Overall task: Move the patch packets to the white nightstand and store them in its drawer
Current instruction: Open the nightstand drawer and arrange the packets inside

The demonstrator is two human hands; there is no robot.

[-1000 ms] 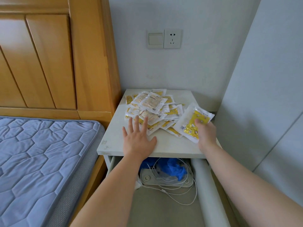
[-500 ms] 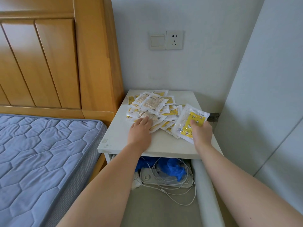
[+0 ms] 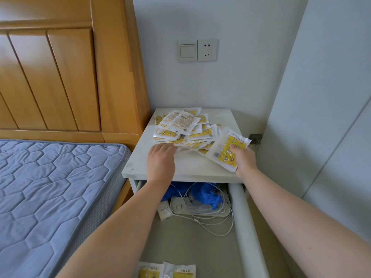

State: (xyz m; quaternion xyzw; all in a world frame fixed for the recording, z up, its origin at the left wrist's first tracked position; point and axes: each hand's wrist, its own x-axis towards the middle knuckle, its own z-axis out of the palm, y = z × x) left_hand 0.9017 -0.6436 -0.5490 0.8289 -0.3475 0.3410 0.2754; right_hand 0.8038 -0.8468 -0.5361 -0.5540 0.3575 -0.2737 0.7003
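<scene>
**Fingers at the pile, drawer open beneath**

Fingers [image 3: 167, 147] of the left hand [image 3: 160, 160] are bent, their tips tucked against the near edge of the pile [image 3: 180, 125]. Whether they have closed on anything cannot be told. The right hand [image 3: 245, 160] pinches one packet [image 3: 224, 151], thumb on top.

From the left fingertips the pile spreads straight ahead toward the wall, and it lies left of the right fingers. The left hand is the nearer one to it. The held packet slants, its long axis running from the right fingers forward and slightly left, low over the nightstand [image 3: 190, 167] top.

The drawer [image 3: 241, 207] stands pulled out below and behind both sets of fingers, toward the person. Two packets [image 3: 166, 271] already lie at its near end. Storing more likely means drawing each hand back and down.

The packets are flat, glossy rectangles, white with yellow print, and they overlap loosely, so they probably slide easily. The nightstand top is matte white board. At the drawer's rear sit a crumpled blue bag [image 3: 206, 194], a white strip [image 3: 200, 209] and looped cables [image 3: 218, 227].
</scene>
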